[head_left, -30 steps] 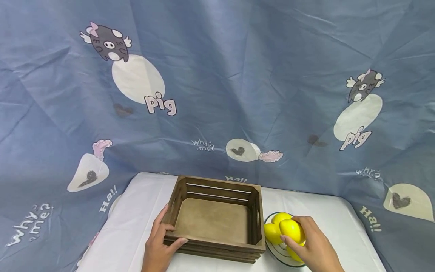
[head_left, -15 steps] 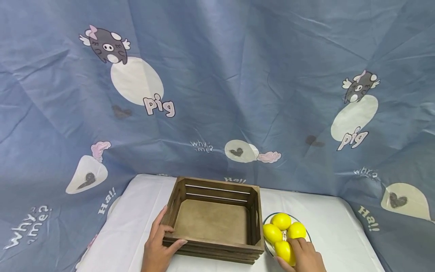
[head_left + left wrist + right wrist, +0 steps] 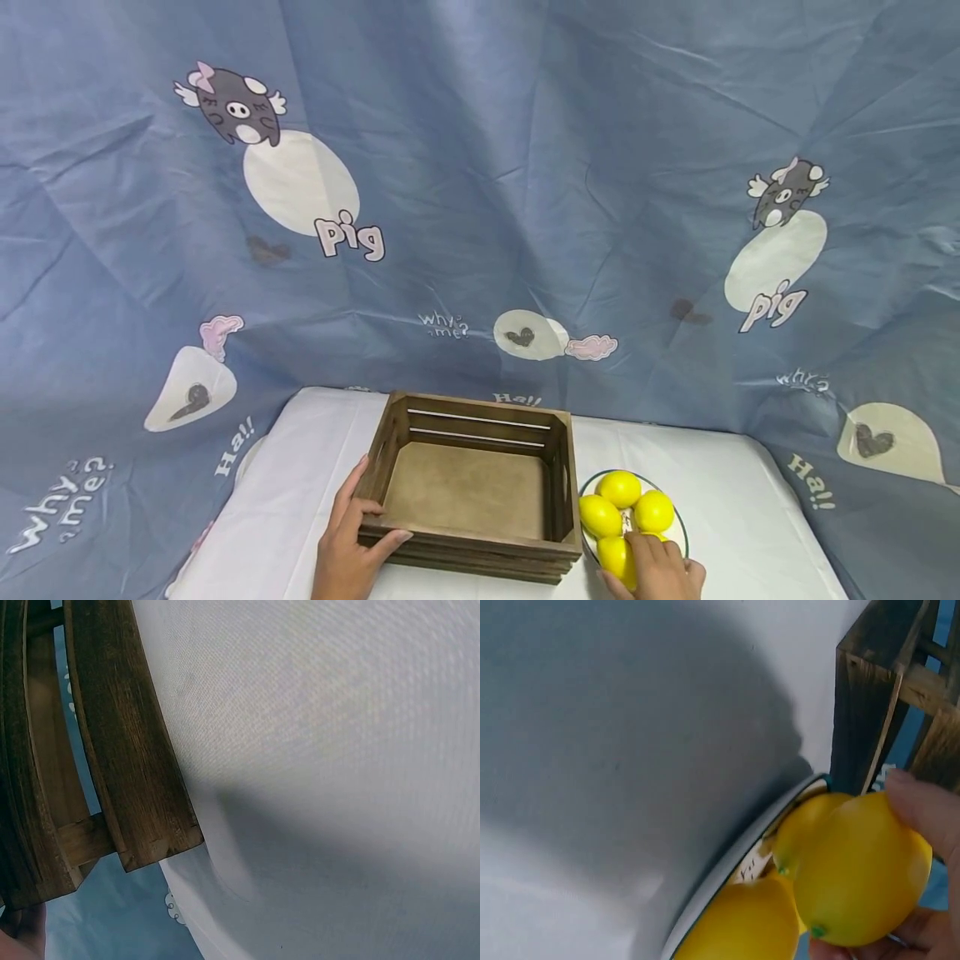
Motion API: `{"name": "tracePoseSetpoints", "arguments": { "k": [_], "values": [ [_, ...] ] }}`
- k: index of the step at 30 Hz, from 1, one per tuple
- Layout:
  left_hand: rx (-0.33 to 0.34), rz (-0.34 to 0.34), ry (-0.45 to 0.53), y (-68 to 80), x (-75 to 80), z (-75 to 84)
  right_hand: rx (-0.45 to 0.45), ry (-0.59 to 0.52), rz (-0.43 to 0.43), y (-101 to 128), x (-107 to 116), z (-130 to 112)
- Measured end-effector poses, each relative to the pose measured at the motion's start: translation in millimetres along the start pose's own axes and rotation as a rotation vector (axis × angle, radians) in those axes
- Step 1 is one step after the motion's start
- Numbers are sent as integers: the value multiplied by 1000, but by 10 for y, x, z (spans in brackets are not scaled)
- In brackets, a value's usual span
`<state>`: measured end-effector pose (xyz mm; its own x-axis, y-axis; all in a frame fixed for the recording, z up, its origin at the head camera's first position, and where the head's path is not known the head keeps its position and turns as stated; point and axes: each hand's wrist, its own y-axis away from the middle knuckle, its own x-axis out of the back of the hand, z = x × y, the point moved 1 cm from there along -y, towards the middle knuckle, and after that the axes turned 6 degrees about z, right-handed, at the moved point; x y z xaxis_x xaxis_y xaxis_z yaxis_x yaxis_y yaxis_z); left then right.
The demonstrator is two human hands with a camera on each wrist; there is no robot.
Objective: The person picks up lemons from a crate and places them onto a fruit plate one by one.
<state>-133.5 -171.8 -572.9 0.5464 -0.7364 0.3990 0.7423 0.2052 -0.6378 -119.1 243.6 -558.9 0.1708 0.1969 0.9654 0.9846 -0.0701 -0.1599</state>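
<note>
In the head view the right hand [image 3: 663,575] is cut off by the lower edge beside the wooden crate [image 3: 471,487], and the nearest lemon [image 3: 617,556] is partly covered by its fingers. The plate [image 3: 681,533] under the lemons is mostly hidden. The left hand [image 3: 348,546] is cut at the wrist. In the left wrist view only a sliver of that hand is seen below the crate. In the right wrist view only a thumb and fingertips are seen, so the grip is not fully shown.
</note>
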Motion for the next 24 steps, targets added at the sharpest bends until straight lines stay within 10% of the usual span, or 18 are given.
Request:
{"name": "tracePoseSetpoints", "arguments": {
  "k": [24],
  "values": [
    [64,-30,-55,0,6,33,-33,62,-32,-78,-144,-35]
  ]
}}
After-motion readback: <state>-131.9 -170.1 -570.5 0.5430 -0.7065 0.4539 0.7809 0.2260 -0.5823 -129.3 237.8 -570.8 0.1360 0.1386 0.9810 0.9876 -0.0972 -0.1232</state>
